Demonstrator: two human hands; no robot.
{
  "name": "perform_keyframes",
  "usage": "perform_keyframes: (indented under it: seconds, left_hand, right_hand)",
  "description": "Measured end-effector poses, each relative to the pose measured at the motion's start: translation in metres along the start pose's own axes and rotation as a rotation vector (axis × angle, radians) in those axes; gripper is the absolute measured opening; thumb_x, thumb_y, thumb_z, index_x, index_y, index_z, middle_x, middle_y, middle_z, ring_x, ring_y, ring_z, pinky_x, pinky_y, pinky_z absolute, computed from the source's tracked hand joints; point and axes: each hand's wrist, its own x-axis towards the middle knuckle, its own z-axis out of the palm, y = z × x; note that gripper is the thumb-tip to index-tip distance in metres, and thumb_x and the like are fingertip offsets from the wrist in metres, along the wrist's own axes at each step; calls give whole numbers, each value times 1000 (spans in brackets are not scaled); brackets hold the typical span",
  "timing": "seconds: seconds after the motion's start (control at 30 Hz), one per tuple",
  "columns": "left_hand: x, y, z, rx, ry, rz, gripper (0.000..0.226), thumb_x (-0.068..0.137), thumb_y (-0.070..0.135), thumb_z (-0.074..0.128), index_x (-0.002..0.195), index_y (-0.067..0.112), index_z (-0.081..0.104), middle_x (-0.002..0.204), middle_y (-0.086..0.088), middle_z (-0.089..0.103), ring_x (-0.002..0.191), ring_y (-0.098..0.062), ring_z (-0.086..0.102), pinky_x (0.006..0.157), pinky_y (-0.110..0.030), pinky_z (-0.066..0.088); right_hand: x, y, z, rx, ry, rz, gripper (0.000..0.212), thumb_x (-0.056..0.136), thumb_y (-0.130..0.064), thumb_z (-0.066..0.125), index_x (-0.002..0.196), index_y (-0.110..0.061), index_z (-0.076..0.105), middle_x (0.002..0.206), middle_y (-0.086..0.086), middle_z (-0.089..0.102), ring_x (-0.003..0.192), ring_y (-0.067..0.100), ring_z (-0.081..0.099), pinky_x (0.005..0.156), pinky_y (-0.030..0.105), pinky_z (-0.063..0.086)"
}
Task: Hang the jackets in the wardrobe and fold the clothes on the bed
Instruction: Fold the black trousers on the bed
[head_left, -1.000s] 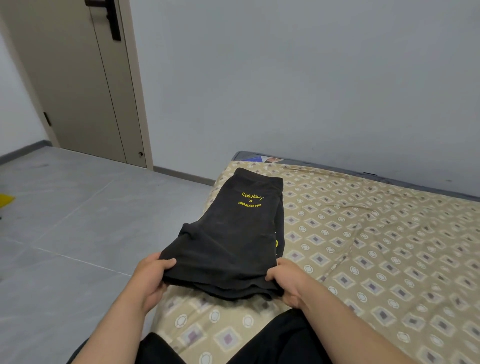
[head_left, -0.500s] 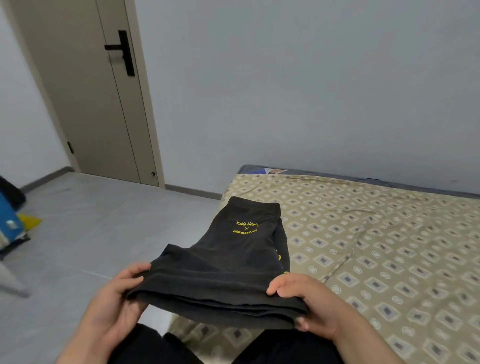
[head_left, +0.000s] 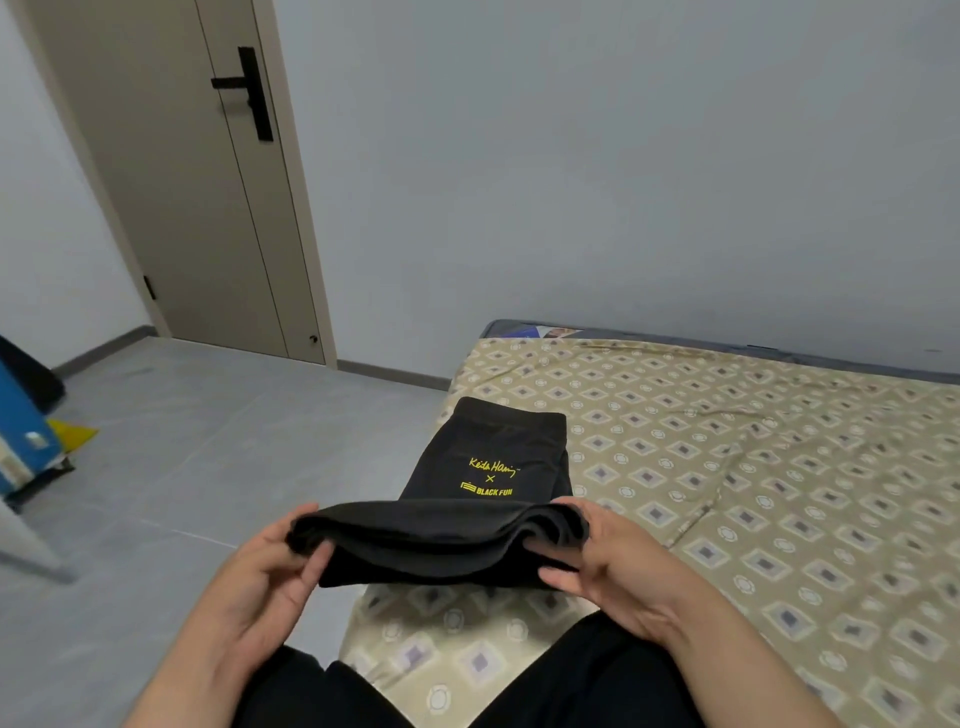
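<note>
Black shorts (head_left: 457, 535) lie lengthwise on the bed (head_left: 727, 493), close to its left edge. The far end rests flat on the patterned sheet. The near end is raised clear of the sheet and doubled back toward the far end, so that several layers of fabric show along the raised edge. Yellow lettering on the upper face of the flat part reads "BLACK FUN" under a handwritten line and a cross.

Left hand (head_left: 270, 566): holds the left corner of the raised end. The palm faces up, and the fingers (head_left: 306, 558) curl round the fabric from below.

Right hand (head_left: 608, 561): holds the right corner of the raised end. The thumb lies against the near face of the fabric, and the other fingers wrap round the corner from the far side.

Both forearms enter from the bottom of the view. The person's black clothing (head_left: 571, 675) shows between them, at the near edge of the bed.

The sheet is beige with a repeating square and circle pattern, and carries creases to the right of the shorts. A dark mattress edge (head_left: 519, 328) shows at the far end, against the pale wall (head_left: 623, 156).

Left of the bed is a grey tiled floor (head_left: 182, 457). A closed beige door (head_left: 171, 182) with a black handle (head_left: 249, 88) stands in the far left corner. A blue object (head_left: 21, 431) and a yellow object (head_left: 70, 434) lie at the left margin; neither can be identified.
</note>
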Motion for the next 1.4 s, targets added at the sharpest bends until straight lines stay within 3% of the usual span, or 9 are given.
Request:
perform_keyframes:
  seconds: [0.13,0.27,0.47,0.73,0.93,1.1,1.23,1.33,1.4]
  left_hand:
    - [21,-9,9,-86,-59,-111,63,63,-23,28,112,-6,64,111,-20,70,99,-27,72,81,-38,59]
    - [51,-27,20,135,-80,-142,61,75,-27,38,115,10,66,111,-4,73,100,-20,72,84,-38,57]
    - [102,-59,22,1053,132,202,12,82,4,72,75,14,74,63,-2,64,64,-19,60,57,-27,44]
    - [176,-83,31,1277,159,267,30,100,29,53,76,13,63,76,-3,65,74,-18,60,61,-29,39]
    - [236,-77,49,1162,238,319,32,99,29,54,71,20,66,73,5,68,74,-11,61,62,-28,42]
    - [305,-57,104,1275,169,452,36,100,32,53,65,22,57,66,14,57,70,-15,55,60,-30,35]
    - [334,-51,138,1365,79,470,30,96,37,60,119,17,62,123,-4,61,120,-24,54,95,-32,44]
    - [304,-68,126,1576,-63,610,59,93,51,51,145,23,45,156,2,36,146,-17,27,116,-35,22]
    - [262,-102,105,1730,-248,702,64,91,56,38,145,23,46,158,1,32,148,-16,23,118,-40,17]
  right_hand:
    - [23,-3,-16,141,102,62,63,85,23,30,124,-16,59,121,6,71,111,21,68,83,35,56]
    - [50,5,-29,36,331,148,28,92,5,49,108,-13,64,86,2,76,69,13,72,62,25,52]
    - [84,13,-50,-413,579,147,14,84,-7,52,75,-14,61,55,-5,57,43,5,47,47,19,38]
    - [144,32,-76,-474,692,180,30,102,-34,48,95,-12,67,92,8,73,88,27,69,83,41,55]
    - [183,30,-86,-717,855,-7,32,103,-35,42,86,-18,63,83,-3,65,77,9,58,62,26,40]
    - [239,-12,-105,-720,916,-125,37,101,-34,45,78,-9,61,75,3,62,72,21,58,55,24,35]
    - [272,-43,-117,-712,871,-136,37,100,-38,50,119,-8,58,113,8,63,109,30,58,80,33,46]
    - [257,-23,-109,-1191,914,-206,72,94,-52,47,152,-16,23,153,8,36,140,26,34,113,42,32]
    - [237,15,-85,-1392,780,-412,68,92,-55,40,150,-19,31,154,10,38,141,28,35,115,42,28]
